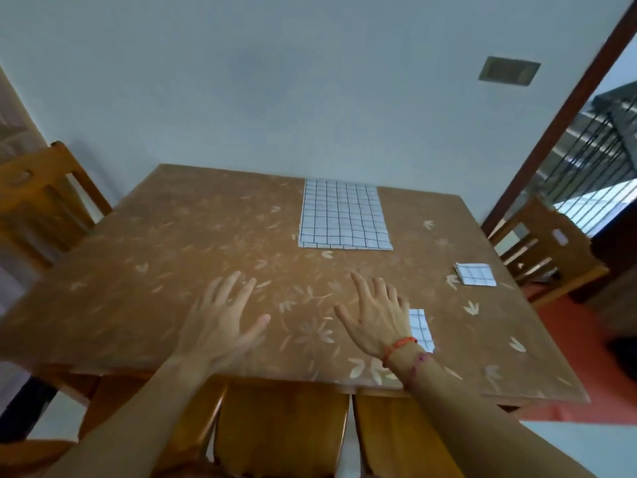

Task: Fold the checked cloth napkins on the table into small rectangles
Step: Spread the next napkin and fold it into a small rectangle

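Note:
A large white napkin [344, 215] with a dark checked grid lies spread flat at the far middle of the brown floral table [172, 243]. A small folded checked napkin [475, 274] sits at the right. Another folded napkin [422, 327] lies near the front, partly hidden by my right hand [375, 315]. Both hands hover above the near table with fingers spread and straight, holding nothing. My left hand [220, 319] is to the left, apart from every napkin. A red string bracelet circles my right wrist.
Wooden chairs stand at the left [38, 198], at the right [541, 250] and at the near edge [282, 429]. A pale wall runs behind the table. An open doorway with a barred grille [593, 160] is at the right.

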The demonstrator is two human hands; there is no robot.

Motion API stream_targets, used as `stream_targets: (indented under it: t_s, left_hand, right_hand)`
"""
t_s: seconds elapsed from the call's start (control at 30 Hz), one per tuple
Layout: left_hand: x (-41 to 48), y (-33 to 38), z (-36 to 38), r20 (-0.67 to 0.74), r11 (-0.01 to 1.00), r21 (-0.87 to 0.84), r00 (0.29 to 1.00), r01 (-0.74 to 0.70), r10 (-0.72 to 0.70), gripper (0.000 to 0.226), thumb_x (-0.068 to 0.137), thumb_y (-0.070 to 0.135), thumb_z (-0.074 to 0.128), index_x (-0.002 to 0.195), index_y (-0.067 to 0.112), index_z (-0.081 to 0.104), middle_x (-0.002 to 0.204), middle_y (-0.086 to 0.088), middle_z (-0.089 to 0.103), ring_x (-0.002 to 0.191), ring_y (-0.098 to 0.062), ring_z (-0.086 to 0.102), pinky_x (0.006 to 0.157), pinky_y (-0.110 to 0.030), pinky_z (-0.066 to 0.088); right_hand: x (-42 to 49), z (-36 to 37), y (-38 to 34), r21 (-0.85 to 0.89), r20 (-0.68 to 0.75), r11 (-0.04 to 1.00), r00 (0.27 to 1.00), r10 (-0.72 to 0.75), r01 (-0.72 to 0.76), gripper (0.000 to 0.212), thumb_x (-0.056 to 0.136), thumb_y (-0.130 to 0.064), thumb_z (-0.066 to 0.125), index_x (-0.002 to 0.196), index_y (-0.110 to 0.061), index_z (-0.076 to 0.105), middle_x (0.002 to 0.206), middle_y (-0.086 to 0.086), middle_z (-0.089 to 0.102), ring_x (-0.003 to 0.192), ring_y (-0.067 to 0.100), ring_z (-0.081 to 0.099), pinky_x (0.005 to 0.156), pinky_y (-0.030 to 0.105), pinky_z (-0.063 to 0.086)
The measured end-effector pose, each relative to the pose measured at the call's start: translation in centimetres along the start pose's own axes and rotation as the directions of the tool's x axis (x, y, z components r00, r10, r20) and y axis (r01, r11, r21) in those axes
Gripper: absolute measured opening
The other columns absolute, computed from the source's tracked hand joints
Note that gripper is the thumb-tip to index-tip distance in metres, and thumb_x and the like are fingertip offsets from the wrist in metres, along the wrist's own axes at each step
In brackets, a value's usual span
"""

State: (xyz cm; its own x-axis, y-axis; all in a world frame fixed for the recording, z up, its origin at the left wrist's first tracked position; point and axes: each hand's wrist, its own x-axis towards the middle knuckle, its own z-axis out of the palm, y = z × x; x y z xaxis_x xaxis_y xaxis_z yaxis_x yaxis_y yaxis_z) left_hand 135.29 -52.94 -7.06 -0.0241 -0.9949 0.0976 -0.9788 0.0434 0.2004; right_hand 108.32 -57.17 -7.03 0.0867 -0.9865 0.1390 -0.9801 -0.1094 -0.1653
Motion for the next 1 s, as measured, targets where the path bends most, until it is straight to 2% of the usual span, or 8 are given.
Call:
stream_targets:
  t_s: [0.3,0.6,0.73,0.87,0.9,0.93,0.97,1.0]
  left_hand:
    - [9.0,0.4,3.3,0.039,0.998,-0.024,0.998,-0.058,0.059,0.083,0.082,0.073,0.021,0.149,0.026,0.034,0.158,0.0,0.026,0.143,-0.023,0.023,0.111,-0.043,0.03]
    - [17.5,0.1,7.3,0.115,0.993,-0.071,0.988,-0.091,0.099,0.081,0.083,0.074,0.02,0.153,0.032,0.021,0.161,0.002,0.016,0.146,-0.02,0.013,0.111,-0.047,0.034]
    - [22.1,0.2,10.3,0.147,0.987,-0.105,0.98,-0.121,0.136,0.078,0.088,0.071,0.03,0.153,0.028,0.022,0.161,0.002,0.014,0.146,-0.021,0.012,0.113,-0.046,0.031]
    - [27.1,0.5,14.9,0.168,0.982,-0.129,0.973,-0.137,0.158,0.086,0.08,0.073,0.023,0.151,0.025,0.024,0.16,0.0,0.016,0.146,-0.023,0.014,0.112,-0.047,0.031]
    - [28.2,0.7,16.3,0.173,0.979,-0.139,0.97,-0.147,0.17,0.086,0.08,0.072,0.023,0.15,0.023,0.026,0.16,-0.002,0.018,0.145,-0.024,0.015,0.113,-0.046,0.03]
    - [29.3,0.9,17.7,0.172,0.976,-0.151,0.968,-0.158,0.184,0.085,0.08,0.071,0.025,0.149,0.023,0.028,0.159,-0.003,0.02,0.144,-0.024,0.017,0.113,-0.047,0.03]
    - [30.4,1.0,19.0,0.163,0.973,-0.16,0.968,-0.166,0.192,0.083,0.081,0.071,0.026,0.148,0.022,0.029,0.158,-0.003,0.022,0.143,-0.024,0.017,0.111,-0.049,0.031]
    - [31.6,1.1,20.3,0.154,0.973,-0.159,0.97,-0.165,0.19,0.081,0.081,0.071,0.025,0.146,0.023,0.03,0.158,-0.002,0.022,0.143,-0.022,0.017,0.108,-0.051,0.035]
  right_hand:
    - [7.3,3.2,2.2,-0.014,0.048,0.996,0.995,0.091,-0.09,0.07,0.087,-0.071,0.031,0.148,-0.035,0.023,0.141,0.005,0.041,0.128,0.027,0.04,0.104,0.046,0.033]
    - [15.4,6.1,3.2,-0.045,0.088,0.989,0.985,0.145,-0.142,0.071,0.086,-0.07,0.027,0.148,-0.035,0.022,0.145,0.007,0.038,0.13,0.028,0.037,0.106,0.048,0.031]
    - [18.7,8.6,3.7,-0.044,0.079,0.982,0.979,0.188,-0.185,0.07,0.084,-0.07,0.028,0.146,-0.037,0.024,0.142,0.007,0.04,0.128,0.028,0.038,0.104,0.048,0.032]
    - [22.1,12.1,4.4,-0.062,0.121,0.973,0.966,0.226,-0.22,0.072,0.085,-0.069,0.031,0.147,-0.034,0.023,0.144,0.008,0.038,0.13,0.029,0.036,0.105,0.047,0.031]
    - [22.6,12.6,5.1,-0.104,0.192,0.977,0.96,0.205,-0.188,0.07,0.088,-0.064,0.034,0.149,-0.03,0.023,0.146,0.011,0.036,0.133,0.03,0.035,0.107,0.046,0.03]
    - [22.8,12.8,5.8,-0.182,0.346,0.98,0.927,0.144,-0.084,0.066,0.095,-0.053,0.04,0.151,-0.023,0.023,0.151,0.014,0.031,0.137,0.03,0.031,0.111,0.043,0.026]
    - [22.9,12.9,6.3,-0.242,0.551,0.969,0.828,0.1,0.044,0.061,0.1,-0.037,0.042,0.153,-0.016,0.02,0.157,0.014,0.024,0.142,0.027,0.026,0.115,0.039,0.02]
    - [23.0,12.9,6.9,-0.262,0.693,0.959,0.713,0.106,0.112,0.058,0.102,-0.021,0.041,0.153,-0.01,0.015,0.16,0.015,0.016,0.145,0.025,0.022,0.117,0.037,0.015]
